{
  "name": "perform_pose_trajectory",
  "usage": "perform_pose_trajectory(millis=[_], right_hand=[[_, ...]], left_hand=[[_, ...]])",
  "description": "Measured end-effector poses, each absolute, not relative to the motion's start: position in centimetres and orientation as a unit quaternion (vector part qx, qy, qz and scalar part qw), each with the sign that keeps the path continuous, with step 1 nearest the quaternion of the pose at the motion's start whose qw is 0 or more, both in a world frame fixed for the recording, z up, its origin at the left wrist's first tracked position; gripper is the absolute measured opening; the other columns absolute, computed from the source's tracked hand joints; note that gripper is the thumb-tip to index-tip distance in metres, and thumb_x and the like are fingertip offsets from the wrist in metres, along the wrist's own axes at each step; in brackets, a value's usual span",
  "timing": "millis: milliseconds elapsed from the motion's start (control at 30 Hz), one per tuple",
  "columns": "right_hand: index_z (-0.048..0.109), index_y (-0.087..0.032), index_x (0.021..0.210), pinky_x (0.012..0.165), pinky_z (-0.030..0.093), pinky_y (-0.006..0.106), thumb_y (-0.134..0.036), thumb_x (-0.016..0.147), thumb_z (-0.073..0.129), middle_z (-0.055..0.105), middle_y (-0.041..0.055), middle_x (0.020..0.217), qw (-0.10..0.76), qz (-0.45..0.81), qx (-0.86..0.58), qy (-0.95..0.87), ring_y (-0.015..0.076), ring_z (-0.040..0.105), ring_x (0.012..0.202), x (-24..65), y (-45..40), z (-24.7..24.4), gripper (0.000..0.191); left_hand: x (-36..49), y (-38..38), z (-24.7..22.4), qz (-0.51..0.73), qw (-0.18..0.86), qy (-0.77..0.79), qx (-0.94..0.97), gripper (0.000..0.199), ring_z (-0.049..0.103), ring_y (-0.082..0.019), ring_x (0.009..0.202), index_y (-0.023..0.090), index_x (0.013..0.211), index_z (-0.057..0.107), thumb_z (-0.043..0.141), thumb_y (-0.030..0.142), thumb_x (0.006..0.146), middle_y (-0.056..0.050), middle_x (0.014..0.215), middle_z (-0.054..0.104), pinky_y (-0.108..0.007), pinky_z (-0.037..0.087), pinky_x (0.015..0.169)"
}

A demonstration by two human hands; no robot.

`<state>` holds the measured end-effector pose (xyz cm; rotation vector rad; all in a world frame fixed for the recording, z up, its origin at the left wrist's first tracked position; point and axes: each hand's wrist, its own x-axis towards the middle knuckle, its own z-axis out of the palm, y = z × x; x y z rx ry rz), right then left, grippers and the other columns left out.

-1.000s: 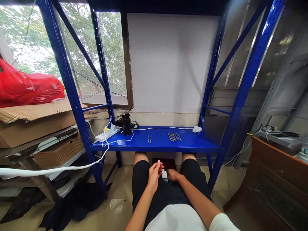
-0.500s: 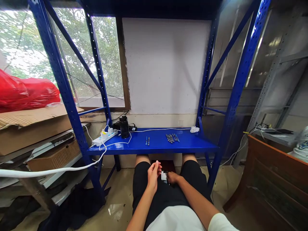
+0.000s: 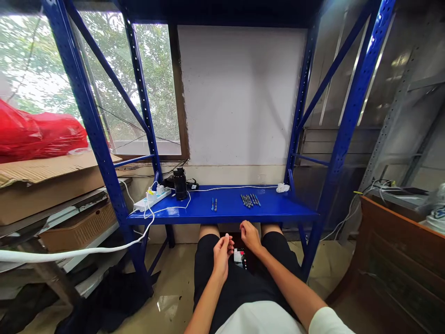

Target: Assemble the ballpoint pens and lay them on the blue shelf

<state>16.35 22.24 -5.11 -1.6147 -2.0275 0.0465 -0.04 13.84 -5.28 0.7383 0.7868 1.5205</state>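
My left hand [image 3: 223,253] hovers over my lap with its fingers curled and the thumb up against them; whatever they might hold is hidden. My right hand [image 3: 249,235] is close by, just below the front edge of the blue shelf [image 3: 194,218]. Its fingers are bent inward, knuckles up, so their inside cannot be seen. Between my thighs and below both hands, a phone with a lit screen [image 3: 239,258] shows, apart from the fingers. On the shelf, two pens [image 3: 214,204] lie side by side at the left. Several more pens [image 3: 250,200] lie in a row at the right.
A black bottle [image 3: 180,183] stands on the shelf beside a white power strip [image 3: 152,198]. Its white cable [image 3: 86,250] runs off leftward. A crumpled white item [image 3: 282,188] lies at the back right. Blue posts [image 3: 351,125] frame both sides; a brown wooden chair [image 3: 392,250] stands right.
My right hand has lifted off the phone and moved up and forward toward the shelf edge, uncovering the screen. My left hand has hardly moved. The pens lie as before.
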Motion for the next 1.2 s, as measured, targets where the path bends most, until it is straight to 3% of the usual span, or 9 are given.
perform_pose_trajectory(millis=[100,167,267,367,500,567,733,967,1200], right_hand=[[0.064,-0.021,0.131,0.113,0.035,0.036,-0.017,0.103,0.040,0.062,0.0138,0.139,0.293,-0.025,-0.589,-0.753,0.0269,0.052,0.130,16.5,25.1,-1.8,0.037],[0.056,-0.021,0.148,0.120,0.030,0.039,-0.024,0.106,0.041,0.047,0.0153,0.159,0.297,-0.044,-0.595,-0.745,0.0285,0.040,0.146,16.6,27.4,0.1,0.044],[0.051,-0.020,0.156,0.124,0.024,0.046,-0.031,0.109,0.042,0.035,0.0180,0.169,0.279,-0.050,-0.622,-0.730,0.0322,0.029,0.156,17.1,30.6,1.7,0.049],[0.061,-0.019,0.148,0.122,0.025,0.050,-0.038,0.109,0.045,0.041,0.0199,0.167,0.240,-0.033,-0.645,-0.725,0.0348,0.033,0.155,17.5,32.5,1.9,0.046],[0.067,-0.018,0.142,0.121,0.025,0.050,-0.040,0.109,0.044,0.048,0.0195,0.164,0.205,-0.022,-0.654,-0.728,0.0338,0.037,0.154,17.6,33.5,1.4,0.045],[0.066,-0.017,0.142,0.122,0.024,0.048,-0.037,0.109,0.044,0.048,0.0191,0.164,0.203,-0.027,-0.654,-0.728,0.0334,0.035,0.155,17.6,33.5,1.3,0.045],[0.069,-0.016,0.137,0.119,0.027,0.048,-0.035,0.108,0.045,0.055,0.0203,0.155,0.218,-0.043,-0.658,-0.719,0.0358,0.040,0.146,17.6,33.1,1.4,0.042],[0.062,-0.012,0.140,0.113,0.032,0.051,-0.032,0.103,0.055,0.053,0.0265,0.146,0.282,-0.056,-0.708,-0.645,0.0407,0.043,0.137,17.3,33.1,1.7,0.043],[0.070,-0.007,0.126,0.112,0.033,0.056,-0.032,0.100,0.057,0.055,0.0311,0.138,0.334,-0.029,-0.722,-0.605,0.0457,0.044,0.134,17.1,33.5,1.7,0.038]], left_hand=[[-0.3,13.8,-5.8,0.639,0.561,0.371,0.374,0.065,0.063,-0.013,0.069,0.015,0.101,0.077,0.079,0.076,0.078,-0.007,0.086,0.072,-0.022,0.047,0.062],[-0.5,13.9,-6.3,0.612,0.527,0.406,0.427,0.069,0.066,-0.015,0.074,0.016,0.106,0.075,0.066,0.081,0.086,-0.011,0.092,0.074,-0.024,0.048,0.065],[-0.5,14.2,-7.2,0.557,0.494,0.442,0.500,0.069,0.072,-0.022,0.085,0.016,0.111,0.074,0.053,0.080,0.093,-0.015,0.099,0.077,-0.029,0.052,0.072],[-0.2,15.4,-8.0,0.459,0.456,0.474,0.597,0.054,0.073,-0.030,0.104,0.018,0.115,0.074,0.059,0.066,0.097,-0.017,0.109,0.078,-0.038,0.055,0.089],[0.5,18.1,-8.7,0.258,0.400,0.510,0.717,0.038,0.063,-0.035,0.130,0.020,0.122,0.073,0.081,0.039,0.090,-0.017,0.127,0.073,-0.052,0.046,0.114],[0.9,19.3,-9.1,0.151,0.376,0.515,0.755,0.039,0.064,-0.033,0.128,0.018,0.128,0.070,0.078,0.038,0.095,-0.014,0.134,0.069,-0.056,0.049,0.111],[1.9,20.3,-10.2,-0.026,0.324,0.495,0.806,0.039,0.068,-0.028,0.118,0.019,0.135,0.065,0.071,0.037,0.102,-0.012,0.138,0.066,-0.050,0.060,0.099],[1.5,19.9,-10.4,-0.052,0.270,0.485,0.830,0.042,0.066,-0.030,0.123,0.019,0.138,0.063,0.071,0.037,0.101,-0.013,0.142,0.064,-0.053,0.058,0.103],[1.5,19.3,-10.2,0.019,0.310,0.521,0.795,0.037,0.068,-0.029,0.120,0.019,0.133,0.066,0.072,0.037,0.101,-0.012,0.137,0.066,-0.050,0.059,0.101]])
